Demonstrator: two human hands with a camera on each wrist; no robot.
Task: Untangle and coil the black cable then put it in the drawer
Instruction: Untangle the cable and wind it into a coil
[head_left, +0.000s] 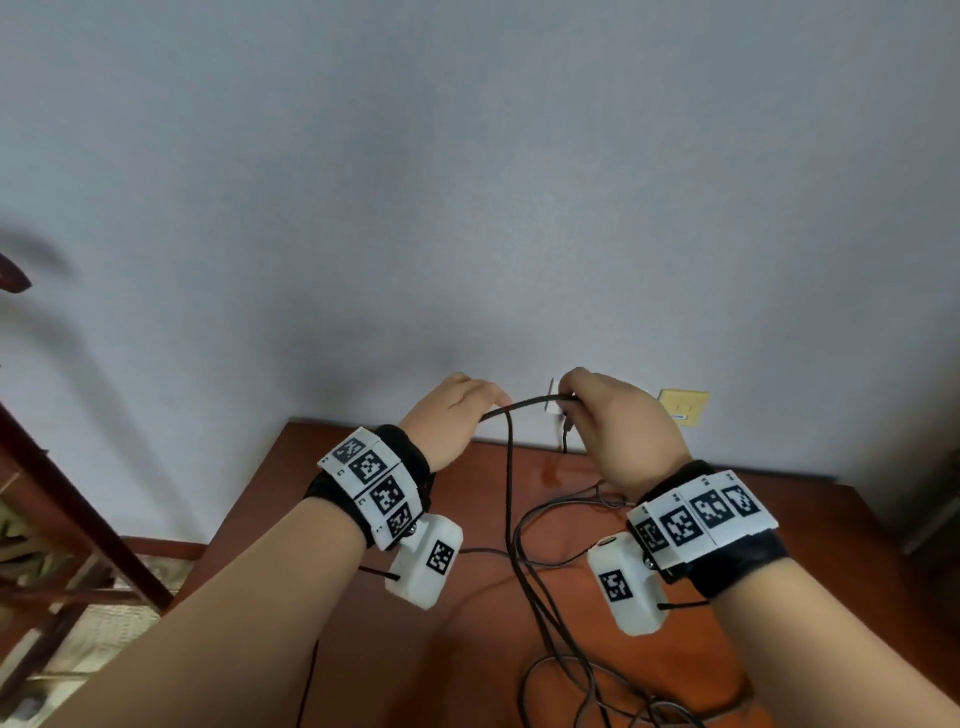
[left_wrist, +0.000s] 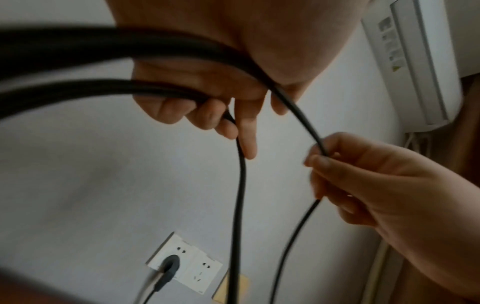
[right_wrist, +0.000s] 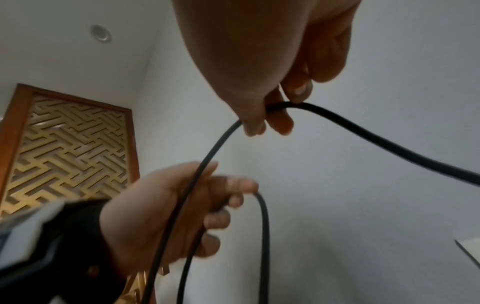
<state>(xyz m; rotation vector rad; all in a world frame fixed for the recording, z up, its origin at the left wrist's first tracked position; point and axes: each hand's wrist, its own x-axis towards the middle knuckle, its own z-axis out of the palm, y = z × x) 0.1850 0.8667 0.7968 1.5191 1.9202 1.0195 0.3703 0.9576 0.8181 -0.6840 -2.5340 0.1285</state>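
Left hand: the left hand (head_left: 457, 410) is raised above the reddish-brown wooden counter (head_left: 363, 519), its fingers (left_wrist: 207, 115) curled round the thin black rubber-sheathed cable (head_left: 511, 467); the left wrist view shows two strands passing through the palm
Right hand: the right hand (head_left: 618, 426) pinches the same cable just beside the left, thumb and forefinger closed on it, a short end hanging below the pinch
Cable: a short span is held between the hands; from there it drops to the counter, where most of it lies in loose, crossing loops (head_left: 566, 670) near the front edge
Step in hand: judged as drawing out a free length to start the coil; much untangling remains
Doing it well: keep the left hand as the anchor and let the right slide along rather than tug, so crossings on the counter open instead of tightening; lay each turn in the left palm at an even size
Risk: pulling a loop through another could form a knot
Drawer: not visible in any view
Surroundings: a white wall socket (left_wrist: 185, 265) with a dark plug in it on the pale wall behind
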